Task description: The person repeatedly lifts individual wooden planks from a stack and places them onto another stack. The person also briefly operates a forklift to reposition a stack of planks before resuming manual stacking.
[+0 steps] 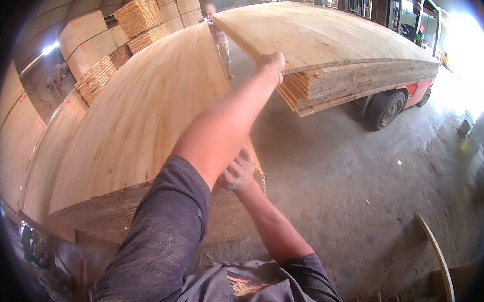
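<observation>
- Head view: two hands show, both the person's own, the forearms coming up from the lower edge.
- Left hand [273,62] is stretched far forward, fingers curled over the near edge of the top sheet [312,32] on the right-hand stack [353,82]; it grips that edge.
- Right hand [237,170] sits low, under the left forearm, fingers loosely bent against the corner of the left-hand stack [142,118]; whether it pinches a sheet there cannot be told.
- Two stacks of pale wooden sheets lie within reach: one left of both hands, broad and close, one beyond the left hand.
- The stack beyond the left hand rests on one red forklift [409,96], of which a single dark wheel [385,109] shows below and right of the left hand.
- One other person [220,37] stands in the gap between the two stacks, well beyond the left hand.
- More wood piles [121,37] stand far off, up and left of the hands.
- Dusty concrete floor [353,189] spreads right of the right hand.
</observation>
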### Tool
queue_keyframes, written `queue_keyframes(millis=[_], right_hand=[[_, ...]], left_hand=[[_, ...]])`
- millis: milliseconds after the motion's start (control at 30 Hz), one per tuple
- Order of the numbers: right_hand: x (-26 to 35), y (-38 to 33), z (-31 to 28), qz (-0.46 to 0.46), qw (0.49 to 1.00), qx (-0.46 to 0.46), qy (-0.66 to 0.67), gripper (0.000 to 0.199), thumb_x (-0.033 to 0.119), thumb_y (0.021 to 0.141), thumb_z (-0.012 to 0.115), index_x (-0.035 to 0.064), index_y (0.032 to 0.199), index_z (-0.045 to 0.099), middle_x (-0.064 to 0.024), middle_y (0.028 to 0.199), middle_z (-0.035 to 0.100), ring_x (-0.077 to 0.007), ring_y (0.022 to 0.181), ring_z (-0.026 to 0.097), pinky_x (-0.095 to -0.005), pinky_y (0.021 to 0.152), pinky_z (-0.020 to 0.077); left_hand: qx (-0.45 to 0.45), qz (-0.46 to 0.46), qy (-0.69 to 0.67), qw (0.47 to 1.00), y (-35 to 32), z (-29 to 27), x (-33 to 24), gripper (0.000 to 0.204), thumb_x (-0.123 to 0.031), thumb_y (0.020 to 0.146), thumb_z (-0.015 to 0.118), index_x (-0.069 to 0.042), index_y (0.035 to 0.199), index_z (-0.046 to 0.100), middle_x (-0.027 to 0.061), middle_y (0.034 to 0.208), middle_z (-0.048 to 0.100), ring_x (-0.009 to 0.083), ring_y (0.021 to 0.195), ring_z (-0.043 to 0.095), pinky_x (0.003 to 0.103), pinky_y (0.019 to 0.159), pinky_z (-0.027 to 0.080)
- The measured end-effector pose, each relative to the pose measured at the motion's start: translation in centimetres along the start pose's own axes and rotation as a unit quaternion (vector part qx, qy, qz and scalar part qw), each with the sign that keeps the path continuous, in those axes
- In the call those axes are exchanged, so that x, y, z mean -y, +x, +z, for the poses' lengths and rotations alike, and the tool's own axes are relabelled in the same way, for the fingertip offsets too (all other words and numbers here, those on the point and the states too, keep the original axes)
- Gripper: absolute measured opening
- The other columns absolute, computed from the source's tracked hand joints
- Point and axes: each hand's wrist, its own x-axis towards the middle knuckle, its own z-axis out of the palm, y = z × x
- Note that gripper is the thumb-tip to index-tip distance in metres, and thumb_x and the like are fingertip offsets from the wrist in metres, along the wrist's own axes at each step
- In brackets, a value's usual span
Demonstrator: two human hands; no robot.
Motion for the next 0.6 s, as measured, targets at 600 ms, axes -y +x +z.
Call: queue_keyframes(millis=[600], right_hand=[[2.4,2.7,-0.1,0.036,0.997,0.008,-0.063,0.007,0.011,0.088,0.076,0.0123,0.095,0.078,-0.0023,0.104,0.079,-0.02,0.098,0.075,-0.0382,0.089,0.0497]], left_hand=[[0.033,-0.08,0.09,0.992,-5.0,-17.0,-5.6,0.033,-0.029,0.106,0.068,0.0,0.122,0.071,0.0165,0.12,0.073,0.0305,0.11,0.07,0.048,0.085,0.061]])
